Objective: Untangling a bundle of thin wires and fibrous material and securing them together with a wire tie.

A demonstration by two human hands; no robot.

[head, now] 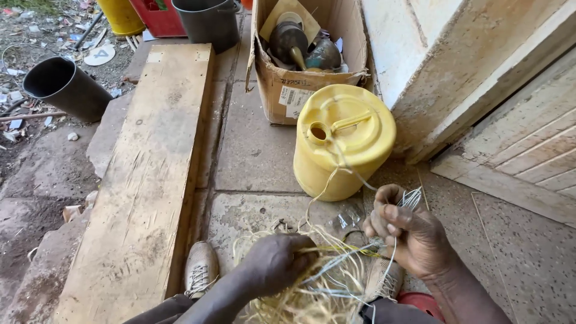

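Straw-coloured fibres (306,288) fill the lower middle of our frame, our left hand (277,261) closed on them, our right hand (408,231) pinching pale strands (410,198) below the yellow jerrycan (343,141).

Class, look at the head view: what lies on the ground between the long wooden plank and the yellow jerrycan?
In the head view, only bare concrete paving separates the wooden plank from the yellow jerrycan; nothing rests there.

Loose tangle of pale yellow and light-blue plastic strands (324,282), bunched low between the knees, some ends trailing upward.
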